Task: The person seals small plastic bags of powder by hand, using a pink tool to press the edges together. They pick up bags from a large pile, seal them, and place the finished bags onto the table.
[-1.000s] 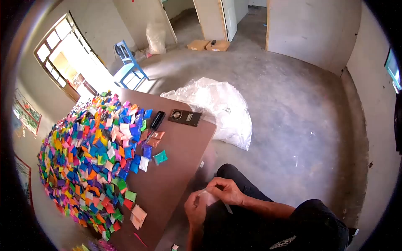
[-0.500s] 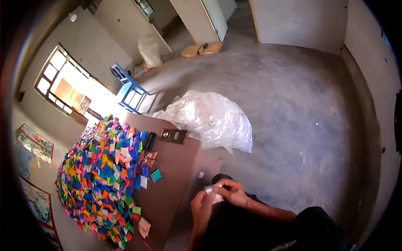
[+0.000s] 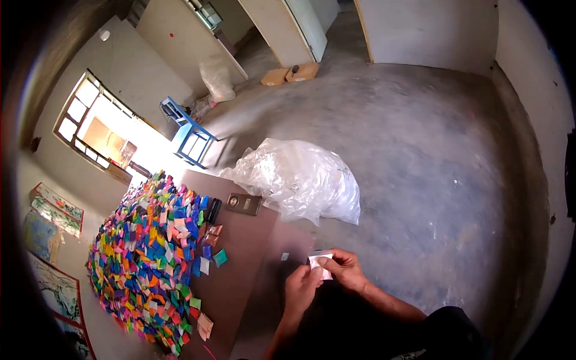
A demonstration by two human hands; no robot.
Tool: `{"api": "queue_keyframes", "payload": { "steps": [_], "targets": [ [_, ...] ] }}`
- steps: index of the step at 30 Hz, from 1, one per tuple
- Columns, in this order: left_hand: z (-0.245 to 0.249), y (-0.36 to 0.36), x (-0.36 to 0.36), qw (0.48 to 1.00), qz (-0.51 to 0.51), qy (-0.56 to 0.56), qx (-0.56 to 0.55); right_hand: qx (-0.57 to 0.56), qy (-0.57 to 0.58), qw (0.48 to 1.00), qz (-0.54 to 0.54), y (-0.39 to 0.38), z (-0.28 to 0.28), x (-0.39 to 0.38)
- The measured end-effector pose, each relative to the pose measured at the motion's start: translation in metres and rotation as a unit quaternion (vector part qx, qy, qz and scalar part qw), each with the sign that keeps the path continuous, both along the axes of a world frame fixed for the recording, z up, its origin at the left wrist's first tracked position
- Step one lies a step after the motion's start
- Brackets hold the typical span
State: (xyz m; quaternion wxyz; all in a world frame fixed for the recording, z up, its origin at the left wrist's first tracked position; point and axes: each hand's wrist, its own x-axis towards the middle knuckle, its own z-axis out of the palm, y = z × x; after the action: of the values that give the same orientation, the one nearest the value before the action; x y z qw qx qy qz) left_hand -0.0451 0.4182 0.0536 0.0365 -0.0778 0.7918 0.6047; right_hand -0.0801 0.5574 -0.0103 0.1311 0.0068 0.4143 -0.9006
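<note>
Between my two hands is a small pale pinkish-white packet (image 3: 322, 261) with a clear, greyish upper edge. My left hand (image 3: 301, 288) grips its lower left side, thumb on the front. From the right, my right hand (image 3: 346, 270) pinches it with the thumb across its face, and the fingers behind are partly hidden. Both hands are over my dark-clothed lap, near the edge of the brown table (image 3: 237, 270). Left of them on the table lies a big heap of small colourful packets (image 3: 147, 258). A teal packet (image 3: 221, 257) and a small white label-like piece (image 3: 285, 257) lie closer to my hands.
A dark flat box-like object with a round dial (image 3: 243, 204) and a black object (image 3: 213, 210) lie on the table. Beyond its far edge a large clear plastic bag (image 3: 306, 180) rests on the floor. A blue chair (image 3: 189, 135) and cardboard boxes (image 3: 302, 72) stand farther back.
My hands have lifted slightly and moved a little right, and more of the packet's face now shows. The view has shifted a little.
</note>
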Motion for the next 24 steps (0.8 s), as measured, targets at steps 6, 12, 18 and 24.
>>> {"api": "queue_keyframes", "payload": {
  "steps": [6,12,18,24],
  "targets": [
    [-0.004,0.005,-0.004,0.996,-0.009,-0.018,0.081,0.000,0.022,1.000,-0.001,0.006,0.000,-0.003],
    [-0.010,0.001,-0.007,0.997,-0.043,0.061,0.020,0.039,0.021,0.999,-0.004,0.010,0.025,-0.005],
    [-0.001,0.006,-0.008,0.992,-0.031,0.016,0.123,0.080,0.043,0.996,-0.009,0.014,0.023,-0.009],
    [-0.006,-0.002,-0.003,0.987,-0.031,0.062,0.146,0.090,0.065,0.994,-0.015,0.007,0.029,-0.007]
  ]
}}
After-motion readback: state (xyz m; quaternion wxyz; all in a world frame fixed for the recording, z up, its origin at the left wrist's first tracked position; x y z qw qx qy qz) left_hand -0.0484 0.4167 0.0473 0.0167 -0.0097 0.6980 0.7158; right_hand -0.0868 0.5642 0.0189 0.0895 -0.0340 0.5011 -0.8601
